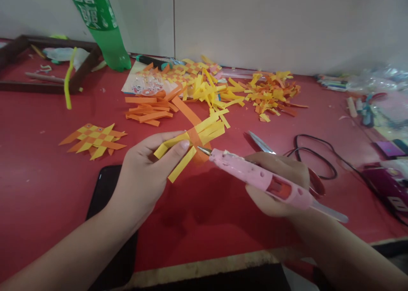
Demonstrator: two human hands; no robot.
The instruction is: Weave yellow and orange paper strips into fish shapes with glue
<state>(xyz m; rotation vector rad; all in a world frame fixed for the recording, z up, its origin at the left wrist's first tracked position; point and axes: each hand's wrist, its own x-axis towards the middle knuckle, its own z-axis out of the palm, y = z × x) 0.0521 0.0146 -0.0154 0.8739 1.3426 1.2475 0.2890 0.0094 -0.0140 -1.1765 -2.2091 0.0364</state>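
From my feed: left hand point(146, 165) pinches crossed paper strips point(208, 129) over the red table point(204, 214); right hand point(291, 167) wraps the pink glue gun point(247, 167), nozzle point(205, 150) at the strips, contact unclear. I'd flag drift burning the left thumb, or a slack pinch skewing strips. Right fingertips hidden; scissors point(261, 142) partly covered; can't see any glue.

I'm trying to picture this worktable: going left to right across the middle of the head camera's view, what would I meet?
Woven paper figure, left hand, orange and yellow paper strips it pinches, pink glue gun in the right hand, magenta object at the right edge.
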